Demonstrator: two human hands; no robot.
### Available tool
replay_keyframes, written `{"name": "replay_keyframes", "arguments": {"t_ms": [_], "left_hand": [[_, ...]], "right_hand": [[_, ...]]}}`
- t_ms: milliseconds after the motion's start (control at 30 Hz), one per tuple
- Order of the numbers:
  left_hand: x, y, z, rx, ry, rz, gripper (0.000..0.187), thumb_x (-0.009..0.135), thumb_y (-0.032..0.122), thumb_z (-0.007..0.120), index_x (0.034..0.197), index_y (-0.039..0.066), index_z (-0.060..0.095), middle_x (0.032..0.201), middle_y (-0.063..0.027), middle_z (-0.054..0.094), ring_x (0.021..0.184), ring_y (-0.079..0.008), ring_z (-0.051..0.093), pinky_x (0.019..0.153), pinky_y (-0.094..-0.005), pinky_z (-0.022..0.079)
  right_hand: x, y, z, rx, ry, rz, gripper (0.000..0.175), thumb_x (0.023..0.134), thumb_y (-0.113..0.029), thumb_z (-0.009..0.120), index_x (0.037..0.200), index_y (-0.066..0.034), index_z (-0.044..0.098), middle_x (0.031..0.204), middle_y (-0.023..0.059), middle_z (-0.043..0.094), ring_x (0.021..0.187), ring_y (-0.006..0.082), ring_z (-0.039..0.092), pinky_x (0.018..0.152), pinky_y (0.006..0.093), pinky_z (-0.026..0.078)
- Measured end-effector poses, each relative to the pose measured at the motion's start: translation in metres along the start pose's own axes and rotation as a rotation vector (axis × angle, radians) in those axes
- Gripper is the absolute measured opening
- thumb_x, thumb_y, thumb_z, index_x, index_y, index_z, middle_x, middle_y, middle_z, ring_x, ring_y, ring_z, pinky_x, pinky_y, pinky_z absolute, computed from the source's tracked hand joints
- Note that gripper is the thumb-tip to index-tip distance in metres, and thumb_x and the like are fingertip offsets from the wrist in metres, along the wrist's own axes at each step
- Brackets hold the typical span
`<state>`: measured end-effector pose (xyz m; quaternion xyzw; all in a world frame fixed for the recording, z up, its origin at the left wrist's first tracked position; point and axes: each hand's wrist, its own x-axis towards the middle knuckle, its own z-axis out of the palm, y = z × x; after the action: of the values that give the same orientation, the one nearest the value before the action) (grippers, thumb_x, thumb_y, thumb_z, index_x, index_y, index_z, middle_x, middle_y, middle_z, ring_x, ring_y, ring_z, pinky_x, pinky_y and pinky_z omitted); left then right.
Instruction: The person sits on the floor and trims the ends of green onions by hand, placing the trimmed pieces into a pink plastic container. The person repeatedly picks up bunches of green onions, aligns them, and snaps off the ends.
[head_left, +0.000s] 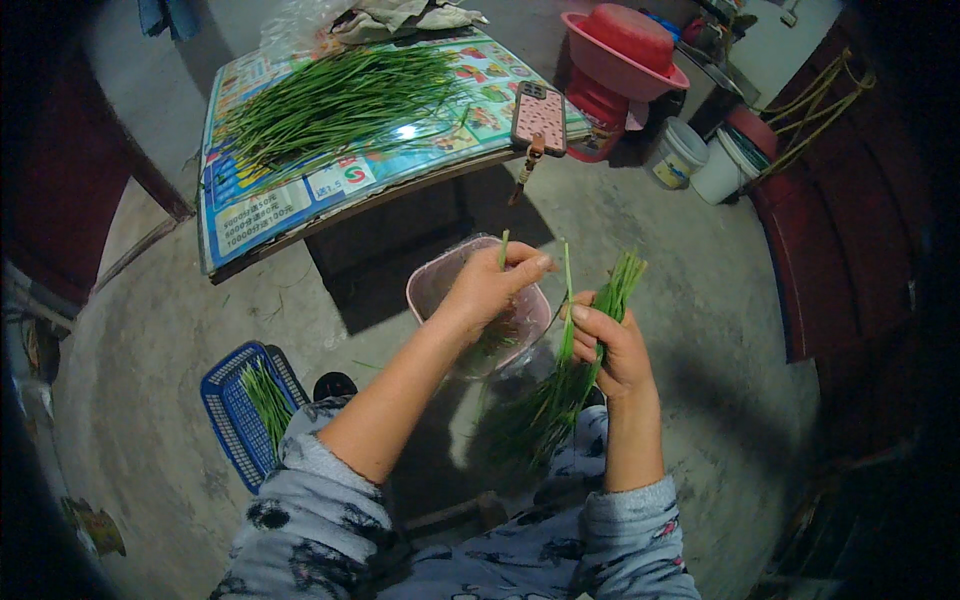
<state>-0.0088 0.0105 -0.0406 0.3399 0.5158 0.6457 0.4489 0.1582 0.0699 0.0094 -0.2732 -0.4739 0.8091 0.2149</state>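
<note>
My right hand (611, 345) grips a bunch of garlic chives (619, 289), cut ends up and leaves hanging down over my lap. One paler stalk (567, 285) stands apart from the bunch, by the thumb and fingertips. Over a pink plastic bin (417, 297) with a clear liner, my left hand (499, 281) is curled, its thumb and fingers closed around a thin green stalk (504, 244) that pokes up from the fist. Bits of green trimmings (499, 337) lie inside the bin. My left forearm hides part of it.
A large heap of chives (345, 101) covers much of a low table (262, 217), with a phone (538, 120) at its corner. On the floor, a blue basket (225, 405) holds more chives (266, 401). Pink basins (626, 56) and white buckets (676, 154) stand at the back right.
</note>
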Motion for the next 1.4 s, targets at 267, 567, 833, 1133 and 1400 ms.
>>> {"name": "replay_keyframes", "arguments": {"t_ms": [267, 567, 833, 1133, 1400], "left_hand": [[-0.01, 0.013, 0.006, -0.218, -0.144, -0.167, 0.015, 0.08, 0.018, 0.066, 0.085, 0.004, 0.062, 0.064, 0.003, 0.053, 0.053, -0.0044, 0.045, 0.047, -0.0187, 0.033], [-0.013, 0.019, 0.008, -0.146, -0.089, -0.128, 0.015, 0.079, 0.016, 0.066, 0.084, 0.002, 0.064, 0.071, 0.001, 0.058, 0.062, -0.0062, 0.05, 0.056, -0.0211, 0.039], [-0.003, 0.007, -0.001, 0.148, 0.037, 0.031, 0.01, 0.081, 0.011, 0.062, 0.08, 0.001, 0.061, 0.072, -0.0005, 0.059, 0.065, -0.0079, 0.053, 0.06, -0.0232, 0.043], [0.006, -0.004, -0.015, 0.313, 0.234, 0.004, 0.013, 0.079, 0.01, 0.061, 0.087, -0.001, 0.062, 0.077, -0.0029, 0.061, 0.068, -0.0097, 0.056, 0.064, -0.0242, 0.045], [0.005, -0.001, -0.007, 0.086, 0.138, 0.025, 0.026, 0.082, 0.008, 0.056, 0.106, -0.001, 0.059, 0.081, -0.0034, 0.062, 0.071, -0.0107, 0.057, 0.067, -0.0242, 0.046]], "right_hand": [[0.003, 0.004, 0.004, -0.166, 0.066, -0.008, 0.016, 0.08, -0.015, 0.063, 0.085, -0.0006, 0.059, 0.055, -0.0029, 0.043, 0.045, 0.0072, 0.038, 0.044, 0.0218, 0.031], [0.003, 0.003, 0.004, -0.168, 0.066, -0.009, 0.018, 0.08, -0.018, 0.061, 0.082, 0.0004, 0.06, 0.054, -0.0031, 0.042, 0.045, 0.0064, 0.036, 0.044, 0.0212, 0.031], [0.0, 0.001, -0.004, 0.027, 0.036, 0.034, 0.019, 0.076, -0.016, 0.061, 0.08, 0.0028, 0.059, 0.052, -0.0018, 0.043, 0.041, 0.0072, 0.035, 0.042, 0.0221, 0.031], [-0.003, 0.0, -0.004, 0.078, -0.004, 0.042, 0.018, 0.075, -0.015, 0.061, 0.078, 0.0026, 0.058, 0.049, -0.0007, 0.042, 0.038, 0.0085, 0.035, 0.041, 0.0235, 0.031], [-0.003, -0.001, -0.001, 0.001, 0.045, 0.06, 0.017, 0.076, -0.016, 0.061, 0.079, 0.0011, 0.059, 0.051, -0.0011, 0.043, 0.04, 0.0076, 0.036, 0.041, 0.0223, 0.03]]}}
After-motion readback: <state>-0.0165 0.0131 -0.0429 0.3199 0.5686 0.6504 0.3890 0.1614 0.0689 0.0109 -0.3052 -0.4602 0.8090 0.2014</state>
